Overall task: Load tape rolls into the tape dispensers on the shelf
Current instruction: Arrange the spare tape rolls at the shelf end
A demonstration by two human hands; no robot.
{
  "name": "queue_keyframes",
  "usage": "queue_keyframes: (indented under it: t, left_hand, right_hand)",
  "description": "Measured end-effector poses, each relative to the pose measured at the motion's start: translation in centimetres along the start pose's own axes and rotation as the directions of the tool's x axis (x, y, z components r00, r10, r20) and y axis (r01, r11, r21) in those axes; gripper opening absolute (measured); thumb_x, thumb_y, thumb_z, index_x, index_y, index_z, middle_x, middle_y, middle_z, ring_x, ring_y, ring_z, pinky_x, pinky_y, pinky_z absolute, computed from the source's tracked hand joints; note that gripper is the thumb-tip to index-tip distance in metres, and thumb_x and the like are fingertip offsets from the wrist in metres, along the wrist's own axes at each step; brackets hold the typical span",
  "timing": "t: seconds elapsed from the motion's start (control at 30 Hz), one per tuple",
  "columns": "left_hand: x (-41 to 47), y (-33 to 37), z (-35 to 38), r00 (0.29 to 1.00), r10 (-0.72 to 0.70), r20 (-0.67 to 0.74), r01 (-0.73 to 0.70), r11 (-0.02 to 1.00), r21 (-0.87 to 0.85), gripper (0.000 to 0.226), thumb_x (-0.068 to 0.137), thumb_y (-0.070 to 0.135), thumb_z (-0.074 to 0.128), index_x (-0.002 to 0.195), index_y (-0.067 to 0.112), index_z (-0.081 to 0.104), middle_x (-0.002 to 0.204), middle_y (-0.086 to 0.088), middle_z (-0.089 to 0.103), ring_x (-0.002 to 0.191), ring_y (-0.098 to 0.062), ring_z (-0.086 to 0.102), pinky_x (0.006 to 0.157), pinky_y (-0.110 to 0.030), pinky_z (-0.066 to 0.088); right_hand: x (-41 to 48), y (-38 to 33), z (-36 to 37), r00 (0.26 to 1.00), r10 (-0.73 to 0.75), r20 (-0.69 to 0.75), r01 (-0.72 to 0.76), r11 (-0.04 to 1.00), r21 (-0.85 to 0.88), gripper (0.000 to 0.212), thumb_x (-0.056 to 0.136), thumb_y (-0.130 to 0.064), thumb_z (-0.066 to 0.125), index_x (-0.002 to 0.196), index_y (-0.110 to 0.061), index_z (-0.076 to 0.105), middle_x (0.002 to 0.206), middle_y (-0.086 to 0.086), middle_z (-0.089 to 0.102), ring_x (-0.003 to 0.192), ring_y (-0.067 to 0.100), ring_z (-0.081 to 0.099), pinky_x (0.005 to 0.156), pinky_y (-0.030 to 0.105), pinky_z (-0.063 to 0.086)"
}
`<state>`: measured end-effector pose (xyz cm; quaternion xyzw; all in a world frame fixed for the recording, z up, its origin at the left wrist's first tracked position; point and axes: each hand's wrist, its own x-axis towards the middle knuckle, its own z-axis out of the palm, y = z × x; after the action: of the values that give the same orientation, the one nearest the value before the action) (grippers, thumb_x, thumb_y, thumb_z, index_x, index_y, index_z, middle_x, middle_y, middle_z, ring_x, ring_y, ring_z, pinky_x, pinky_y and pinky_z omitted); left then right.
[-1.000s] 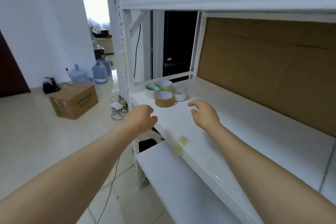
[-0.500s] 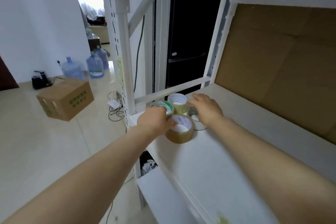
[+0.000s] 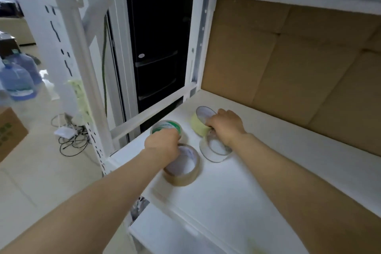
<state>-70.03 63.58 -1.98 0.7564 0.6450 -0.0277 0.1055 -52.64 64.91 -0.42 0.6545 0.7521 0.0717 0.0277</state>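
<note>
1. My left hand (image 3: pixel 162 146) covers the far rim of the brown tape roll (image 3: pixel 183 177) and the near edge of the green-printed roll (image 3: pixel 166 125). Its fingers are hidden, so I cannot tell what it grips.
2. My right hand (image 3: pixel 225 128) curls its fingers round the tilted yellow roll (image 3: pixel 199 123), hiding part of the clear roll (image 3: pixel 214 153) beneath.
3. The green print is blurred and unreadable, as is that on the cut-off box (image 3: pixel 8 130).
4. All four rolls sit at the left end of the shelf (image 3: pixel 237 202). From the brown one, green is at 11 o'clock, yellow at 1 and clear at 2.
</note>
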Motion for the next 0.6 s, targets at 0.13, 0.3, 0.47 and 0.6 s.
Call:
queue_keyframes:
  t: [0.13, 0.3, 0.47, 0.6]
  left_hand:
    - [-0.9, 5.3, -1.3, 0.987, 0.153, -0.045, -0.155, 0.987, -0.033, 0.026, 0.089, 0.027, 0.057, 0.112, 0.014, 0.057, 0.112, -0.005, 0.062, 0.108, -0.025, 0.058, 0.081, -0.03, 0.043]
    - [-4.9, 17.0, -1.8, 0.901, 0.429, -0.071, -0.429, 0.903, 0.016, 0.032, 0.087, 0.03, 0.06, 0.113, 0.011, 0.059, 0.119, -0.007, 0.061, 0.112, -0.028, 0.056, 0.089, -0.032, 0.044]
    - [-12.7, 30.4, 0.6, 0.757, 0.646, -0.098, -0.65, 0.76, -0.002, 0.027, 0.088, 0.027, 0.059, 0.11, 0.012, 0.062, 0.115, -0.01, 0.063, 0.108, -0.028, 0.058, 0.088, -0.032, 0.045]
    - [-19.9, 40.0, 3.3, 0.638, 0.768, -0.046, -0.77, 0.638, -0.016, 0.021, 0.087, 0.021, 0.06, 0.1, 0.005, 0.064, 0.106, -0.015, 0.064, 0.102, -0.03, 0.058, 0.082, -0.031, 0.043]
  right_hand:
    - [-7.0, 5.9, -1.8, 0.987, 0.158, 0.017, -0.158, 0.986, 0.057, 0.014, 0.093, -0.021, 0.046, 0.1, -0.02, 0.058, 0.115, 0.011, 0.056, 0.109, 0.028, 0.052, 0.075, 0.028, 0.033]
    - [-19.6, 13.7, -3.2, 0.909, 0.408, 0.082, -0.415, 0.874, 0.252, 0.018, 0.093, -0.024, 0.045, 0.1, -0.016, 0.059, 0.109, 0.004, 0.061, 0.104, 0.024, 0.055, 0.074, 0.025, 0.034]
    - [-35.8, 19.6, -4.2, 0.798, 0.592, 0.111, -0.59, 0.733, 0.338, 0.016, 0.091, -0.018, 0.043, 0.087, -0.014, 0.058, 0.082, 0.003, 0.055, 0.065, 0.021, 0.055, 0.058, 0.025, 0.041]
    - [-48.5, 23.5, -3.8, 0.735, 0.67, 0.104, -0.668, 0.69, 0.28, 0.009, 0.093, -0.014, 0.046, 0.093, -0.016, 0.054, 0.096, 0.009, 0.052, 0.089, 0.025, 0.05, 0.074, 0.028, 0.036]
